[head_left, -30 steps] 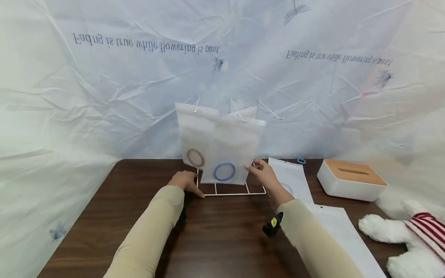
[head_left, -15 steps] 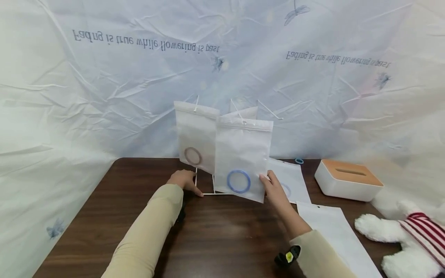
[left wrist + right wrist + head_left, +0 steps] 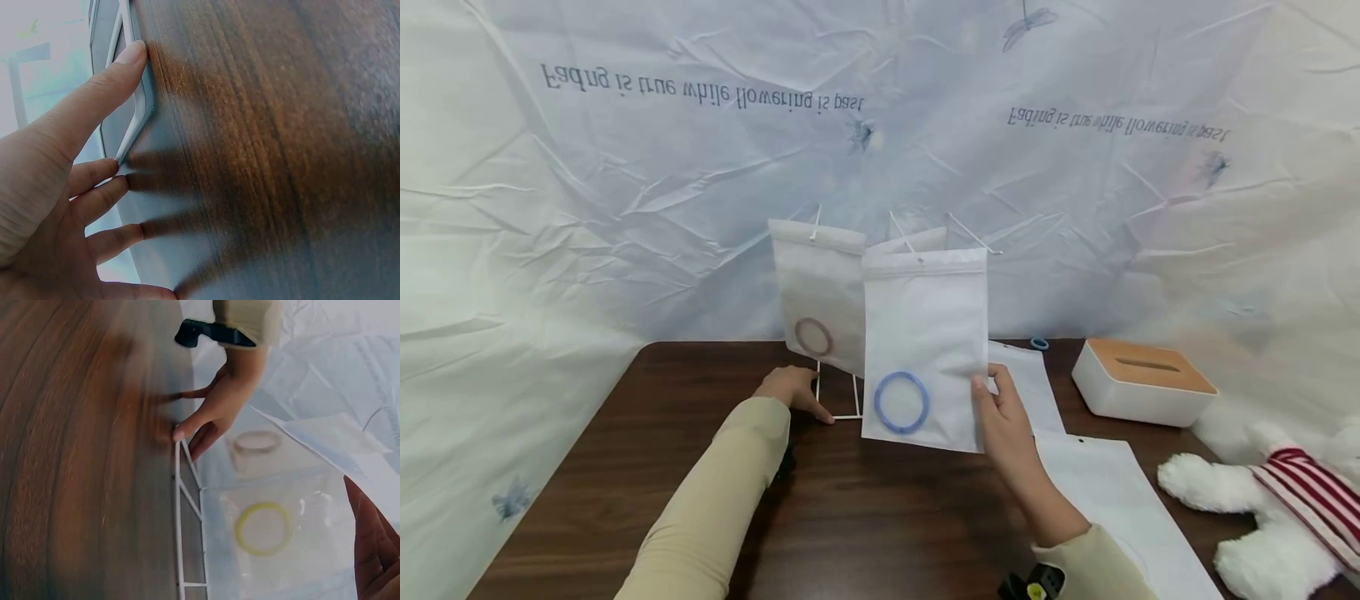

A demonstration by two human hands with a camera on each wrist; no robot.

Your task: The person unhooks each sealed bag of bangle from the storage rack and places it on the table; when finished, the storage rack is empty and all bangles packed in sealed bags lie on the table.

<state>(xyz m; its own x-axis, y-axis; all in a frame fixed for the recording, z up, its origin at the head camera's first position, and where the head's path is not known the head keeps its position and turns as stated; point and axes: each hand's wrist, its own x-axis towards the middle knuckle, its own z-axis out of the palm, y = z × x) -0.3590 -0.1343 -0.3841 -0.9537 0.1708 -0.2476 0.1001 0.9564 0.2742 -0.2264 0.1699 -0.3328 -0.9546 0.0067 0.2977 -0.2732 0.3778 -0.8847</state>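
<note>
A white pouch (image 3: 947, 333) with a blue ring (image 3: 901, 402) showing through its lower left is pinched at its right edge by my right hand (image 3: 1009, 421). Its top hole is at a hook's tip; whether the hook passes through is unclear. My left hand (image 3: 790, 390) has straight, spread fingers on the table, and its thumb presses the front corner of the white wire rack (image 3: 847, 417). Left of the held pouch hangs another pouch (image 3: 820, 287) with a brownish ring (image 3: 813, 337). Behind, in the right wrist view, a pouch shows a yellow ring (image 3: 263, 529).
White pouches (image 3: 1108, 500) lie on the table's right side, near a small blue ring (image 3: 1039, 343). A white tissue box (image 3: 1142, 379) with a wooden lid and a white plush toy (image 3: 1270, 508) in stripes stand farther right. A printed white curtain (image 3: 700, 167) closes the back.
My right hand has drawn the pouch with the blue ring toward me and rightward, so it now faces me more squarely. The left hand has stayed at the rack's corner.
</note>
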